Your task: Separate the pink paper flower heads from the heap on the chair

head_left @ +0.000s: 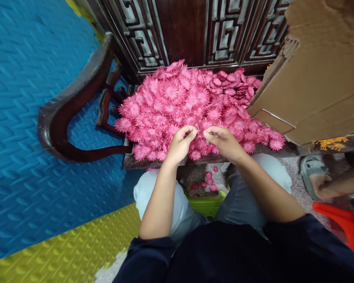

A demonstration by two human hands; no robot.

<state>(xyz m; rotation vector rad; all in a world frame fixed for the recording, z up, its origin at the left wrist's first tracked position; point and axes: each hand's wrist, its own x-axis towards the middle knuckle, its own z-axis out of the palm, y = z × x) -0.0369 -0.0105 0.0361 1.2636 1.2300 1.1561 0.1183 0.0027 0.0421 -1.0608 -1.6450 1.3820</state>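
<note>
Head camera looked down on the person's two hands, which met at the near edge of a heap of pink paper flowers (194,106) on a dark wooden seat (129,162). The left hand (181,143) and the right hand (222,141) pinched toward each other, fingertips nearly closed and close together. Whether one small flower sat between them, I could not tell; it was hidden by the fingers. The heap lay directly beyond the fingertips, touching them, equally near to both hands. A cardboard box (318,78) stood to the right of the fingers, and fallen flowers (208,182) lay on the floor below them.
</note>
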